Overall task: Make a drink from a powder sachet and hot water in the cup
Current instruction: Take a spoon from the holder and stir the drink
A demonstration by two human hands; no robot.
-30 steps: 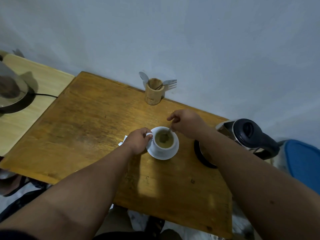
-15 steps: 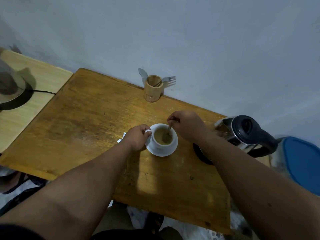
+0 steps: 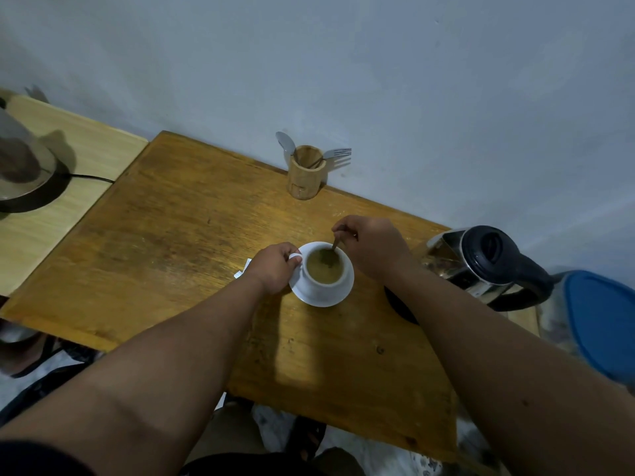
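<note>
Spoon bowl shifted from cup centre toward the 1 o'clock rim over the last second; drink uniformly tan, so stirring judged nearly complete, powder and water already in.

Left hand (image 3: 275,272): closed on the handle of the white ceramic cup (image 3: 324,273), steadying it at 9 o'clock. Cup seated on white round saucer (image 3: 321,298), mid wooden worktop (image 3: 165,255).

Right hand (image 3: 372,247): fingers pinched on thin metal spoon (image 3: 332,253), bowl submerged.

Black-lidded glass kettle (image 3: 481,262) at 3 o'clock, apart from the saucer.
</note>
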